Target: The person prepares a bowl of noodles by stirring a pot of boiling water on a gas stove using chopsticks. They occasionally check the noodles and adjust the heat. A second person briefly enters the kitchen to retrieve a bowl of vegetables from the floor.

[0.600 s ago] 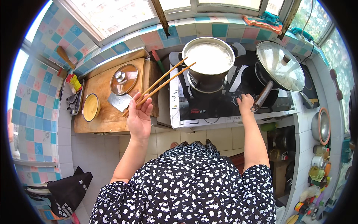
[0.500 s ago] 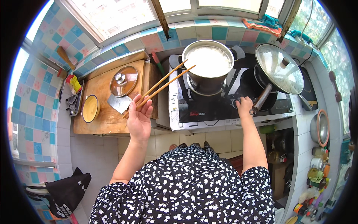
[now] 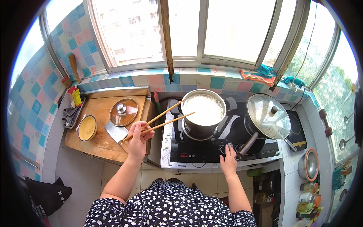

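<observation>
My left hand (image 3: 137,142) is closed round a pair of long wooden chopsticks (image 3: 165,114). Their tips reach right, over the rim and side of a steel pot (image 3: 201,128) filled with pale, whitish contents. The pot stands on the left part of a black stovetop (image 3: 183,152). My right hand (image 3: 228,162) has its fingers stretched out at the stove's front, fingertips at a control knob. Just right of it is the handle (image 3: 247,145) of a pan covered by a glass lid (image 3: 267,116), under which light food shows.
On the left lies a wooden cutting board (image 3: 96,109) bearing a glass lid (image 3: 123,112), a cleaver (image 3: 114,131) and a yellow bowl (image 3: 87,128). Windows rise behind. A metal basin (image 3: 309,164) and several jars line the right side.
The view has tilted up, showing more window. My right hand's fingers have straightened from their curl at the knob. The chopsticks stay in my left hand, now lying flatter.
</observation>
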Demonstrator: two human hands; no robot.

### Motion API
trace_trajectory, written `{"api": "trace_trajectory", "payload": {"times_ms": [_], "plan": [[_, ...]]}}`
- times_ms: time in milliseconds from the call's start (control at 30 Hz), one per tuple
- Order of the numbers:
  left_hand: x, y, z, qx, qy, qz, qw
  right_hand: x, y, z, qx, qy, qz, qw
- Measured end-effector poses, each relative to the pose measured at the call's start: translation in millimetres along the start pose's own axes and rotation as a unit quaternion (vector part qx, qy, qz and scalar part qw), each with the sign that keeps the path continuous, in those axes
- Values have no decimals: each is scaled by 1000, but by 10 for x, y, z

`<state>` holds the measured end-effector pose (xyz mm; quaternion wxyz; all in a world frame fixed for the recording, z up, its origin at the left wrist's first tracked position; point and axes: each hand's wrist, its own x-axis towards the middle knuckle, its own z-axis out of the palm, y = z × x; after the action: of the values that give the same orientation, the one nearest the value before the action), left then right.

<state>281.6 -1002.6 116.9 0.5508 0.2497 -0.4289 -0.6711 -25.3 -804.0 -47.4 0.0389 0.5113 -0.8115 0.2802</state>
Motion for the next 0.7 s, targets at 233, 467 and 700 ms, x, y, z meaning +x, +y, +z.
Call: {"api": "trace_trajectory", "payload": {"times_ms": [233, 467, 700], "plan": [[680, -20, 348, 192, -175, 42, 965, -162, -643, -430, 180, -66, 28, 981], [1480, -404, 674, 430, -334, 85, 834, -5, -1211, -758, 182, -35, 35, 982], [1990, -144, 754, 493, -344, 192, 776, -64, -1506, -860, 150, 27, 103, 983]]}}
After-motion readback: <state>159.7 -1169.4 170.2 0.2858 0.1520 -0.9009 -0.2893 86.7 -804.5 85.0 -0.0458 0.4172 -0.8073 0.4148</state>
